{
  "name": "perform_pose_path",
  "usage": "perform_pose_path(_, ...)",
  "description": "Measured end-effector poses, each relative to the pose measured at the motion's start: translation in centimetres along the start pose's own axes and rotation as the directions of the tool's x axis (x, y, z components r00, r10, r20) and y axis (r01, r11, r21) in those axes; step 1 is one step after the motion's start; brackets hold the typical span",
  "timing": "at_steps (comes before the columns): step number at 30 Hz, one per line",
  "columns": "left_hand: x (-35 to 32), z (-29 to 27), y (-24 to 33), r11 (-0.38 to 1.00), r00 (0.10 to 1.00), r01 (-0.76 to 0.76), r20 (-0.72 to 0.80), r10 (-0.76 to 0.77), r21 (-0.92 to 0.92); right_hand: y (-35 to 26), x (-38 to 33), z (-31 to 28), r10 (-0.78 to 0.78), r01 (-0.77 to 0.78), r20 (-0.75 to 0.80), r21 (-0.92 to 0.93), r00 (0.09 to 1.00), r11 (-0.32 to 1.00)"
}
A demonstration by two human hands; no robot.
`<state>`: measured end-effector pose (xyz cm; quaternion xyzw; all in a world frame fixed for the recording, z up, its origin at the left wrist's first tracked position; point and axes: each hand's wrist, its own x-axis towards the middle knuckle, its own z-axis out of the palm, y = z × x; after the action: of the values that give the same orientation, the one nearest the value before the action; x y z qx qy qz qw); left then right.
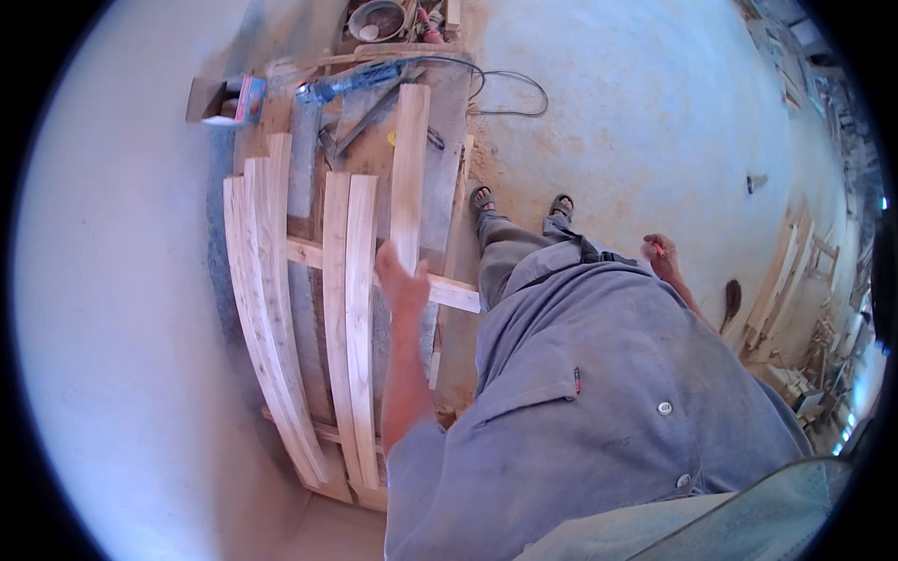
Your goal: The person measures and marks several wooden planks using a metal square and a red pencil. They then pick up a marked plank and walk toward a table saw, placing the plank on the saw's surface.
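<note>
Closest to my view is the grey shirt (599,393) filling the lower frame, with my left arm running up from it to the worktop (449,122). My left hand (400,280) sits at the near end of a pale upright plank (410,168), fingers loosely curled against it; whether it truly grips I cannot tell. The plank lies lengthwise on the worktop, crossing a short cross batten (454,294), with two more planks (349,318) just beside it and a curved stack (267,309) further left. I judge the plank stiff, dry and fairly light, rough-sawn so unlikely to slip, though splintery. Taking it nearer mid-length would balance it better than the end. My right hand (662,257) hangs by my side, closed around a small red item, perhaps a pencil (659,249).
</note>
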<state>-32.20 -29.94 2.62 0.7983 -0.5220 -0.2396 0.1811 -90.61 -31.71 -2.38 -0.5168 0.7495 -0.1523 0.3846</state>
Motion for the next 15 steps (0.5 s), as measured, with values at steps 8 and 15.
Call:
perform_pose_path(8, -9.5, -1.8, -14.9, 0.810, 0.766, 0.571, 0.440, -0.469, -0.132, -1.4, 2.1, 0.5, 0.040, -0.044, 0.081, 0.046, 0.996, 0.998)
perform_pose_path(15, -11.3, -1.7, -18.2, 0.815, 0.692, 0.566, 0.611, -0.386, -0.127, -6.5, -0.4, 2.1, 0.049, -0.028, 0.109, -0.188, 0.993, 0.982)
